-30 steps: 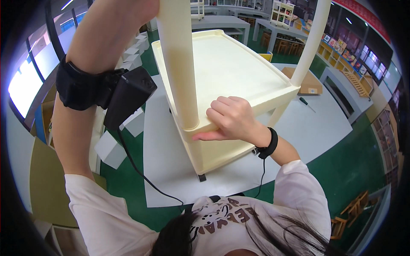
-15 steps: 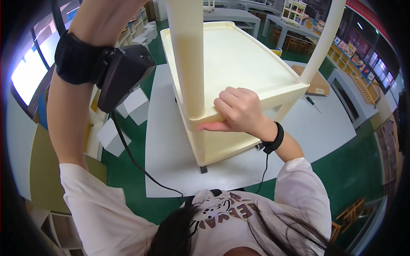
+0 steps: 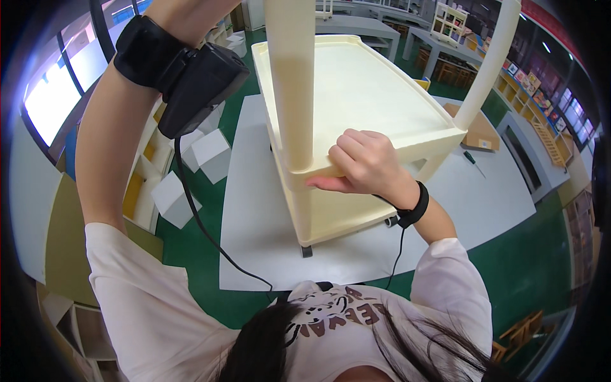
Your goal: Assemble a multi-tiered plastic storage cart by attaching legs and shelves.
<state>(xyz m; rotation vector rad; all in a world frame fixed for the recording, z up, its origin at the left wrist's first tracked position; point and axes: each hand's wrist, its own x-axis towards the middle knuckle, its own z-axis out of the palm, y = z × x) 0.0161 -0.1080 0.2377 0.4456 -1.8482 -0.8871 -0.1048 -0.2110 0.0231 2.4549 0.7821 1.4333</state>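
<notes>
Head view: the cream cart (image 3: 382,95) stands on the white bench (image 3: 503,188) in front of the person, its near wheel (image 3: 307,251) on the surface. The right hand (image 3: 369,162) holds the front rim of the upper tray beside the near left post (image 3: 291,95), fingers curled over the edge and thumb laid along the outer face toward the corner. The left hand lies beyond the upper edge, so the state of its fingers cannot be told. The cart looks like moulded plastic: probably stiff, light for its bulk and rather slick, with wheels that may roll under a sideways push. The raised rim near a corner, or a round post, should give the firmest hold. A screwdriver (image 3: 474,163) and cardboard (image 3: 480,132) lie to the cart's right.
</notes>
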